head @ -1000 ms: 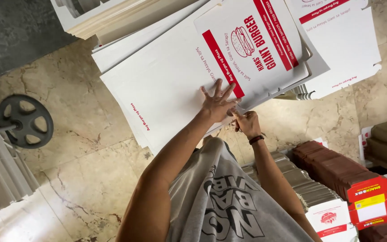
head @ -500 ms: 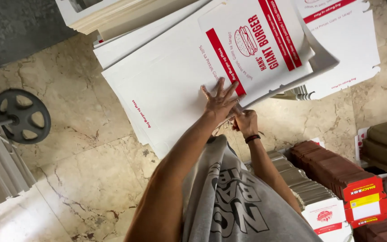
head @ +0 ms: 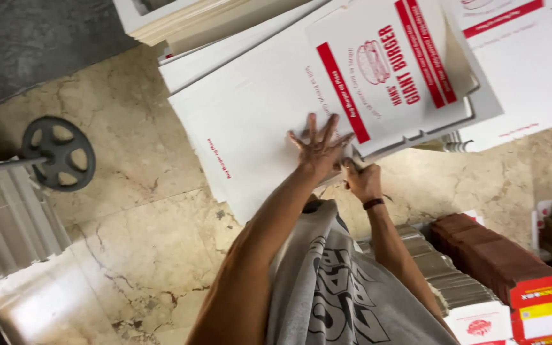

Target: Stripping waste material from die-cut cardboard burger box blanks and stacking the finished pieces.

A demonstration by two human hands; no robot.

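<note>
The person's left hand [head: 317, 148] sits at the centre of the frame, fingers fanned wide and pressed flat on a big white flattened carton sheet [head: 257, 128]. That grip is fully open and holds nothing; it only bears down on the cardboard. Just to its right and a little lower, the right hand [head: 362, 181], with a dark band at the wrist, is curled at the lower edge of a second white sheet with red stripes and a burger drawing [head: 394, 70]. Its fingers look closed on that edge, but I cannot tell for certain from here.

The striped sheet lies on top of the plain one, filling the upper middle of the frame, and more printed white sheets [head: 525, 70] spread to the upper right. All of it rests on a marbled beige floor [head: 129, 211].

At the left edge there is a black spoked wheel [head: 59, 153]. In the lower right stand a brown block with a red and yellow end [head: 506, 268] and a stack of folded cartons [head: 442, 275].
</note>
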